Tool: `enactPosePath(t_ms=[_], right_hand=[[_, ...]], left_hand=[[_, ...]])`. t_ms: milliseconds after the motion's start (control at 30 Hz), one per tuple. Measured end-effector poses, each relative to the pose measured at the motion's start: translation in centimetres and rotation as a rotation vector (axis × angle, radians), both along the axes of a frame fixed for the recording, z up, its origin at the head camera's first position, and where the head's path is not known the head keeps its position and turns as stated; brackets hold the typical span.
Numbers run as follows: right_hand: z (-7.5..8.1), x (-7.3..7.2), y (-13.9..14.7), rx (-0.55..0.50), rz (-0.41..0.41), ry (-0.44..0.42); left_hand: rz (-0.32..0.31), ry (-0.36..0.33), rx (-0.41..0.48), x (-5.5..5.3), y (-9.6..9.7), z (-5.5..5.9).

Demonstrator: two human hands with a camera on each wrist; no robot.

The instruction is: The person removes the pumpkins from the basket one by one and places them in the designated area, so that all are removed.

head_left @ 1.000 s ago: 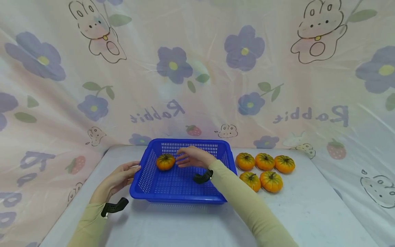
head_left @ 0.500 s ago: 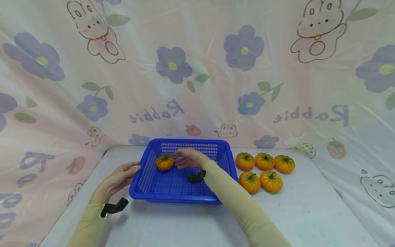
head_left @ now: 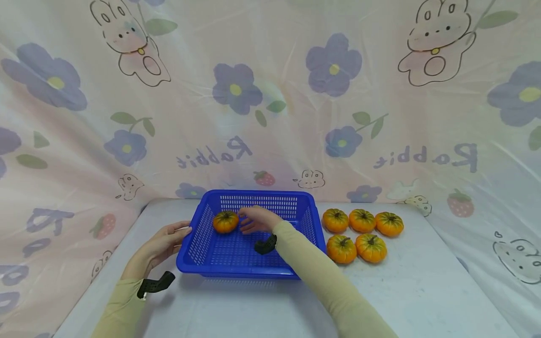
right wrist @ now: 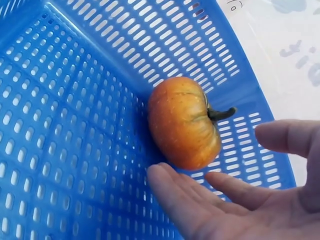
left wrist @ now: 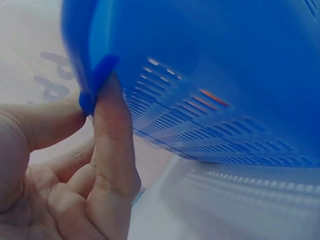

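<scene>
A blue plastic basket (head_left: 241, 270) with slotted walls stands on the table. Inside, near its back left corner, sits a small orange pumpkin (head_left: 225, 222) with a dark stem, seen close up in the right wrist view as the pumpkin (right wrist: 184, 122). My left hand (head_left: 166, 241) pinches the basket's left rim; the left wrist view shows thumb and index finger (left wrist: 112, 135) on either side of the edge. Over the basket floor, just right of the pumpkin, my right hand (head_left: 258, 219) is held with fingers spread and nothing in it. Its fingertips (right wrist: 159, 172) come right below the pumpkin.
Several more small pumpkins (head_left: 362, 220) stand in two rows on the white table (head_left: 422, 291), close to the basket's right side. A printed fabric curtain (head_left: 291, 126) hangs behind and along the sides. Black straps (head_left: 156, 284) are on both wrists.
My right hand and forearm have shifted slightly left and toward me inside the basket. The left hand, basket and pumpkins look the same.
</scene>
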State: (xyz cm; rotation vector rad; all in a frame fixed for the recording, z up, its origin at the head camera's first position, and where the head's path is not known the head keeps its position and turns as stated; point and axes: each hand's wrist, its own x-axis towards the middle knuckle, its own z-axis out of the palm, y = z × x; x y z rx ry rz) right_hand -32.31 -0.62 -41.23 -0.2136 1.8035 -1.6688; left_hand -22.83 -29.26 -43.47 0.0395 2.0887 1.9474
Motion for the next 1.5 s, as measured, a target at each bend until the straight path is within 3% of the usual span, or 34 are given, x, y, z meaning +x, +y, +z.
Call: enactPosePath(t_ms=[633, 1100, 1500], right_hand=[[-0.3, -0.6, -1.1, -0.002, -0.019, -0.048], [-1.0, -0.3, -1.7, -0.008, -0.093, -0.091], [-1.8, -0.2, -1.9, 0.015, -0.051, -0.065]], left_hand=[[-0.018, 0.024, 0.002, 0.0, 0.0, 0.2], [-0.009, 0.019, 0.008, 0.0, 0.1, 0.4], [-0.011, 0.009, 0.026, 0.1, 0.1, 0.1]])
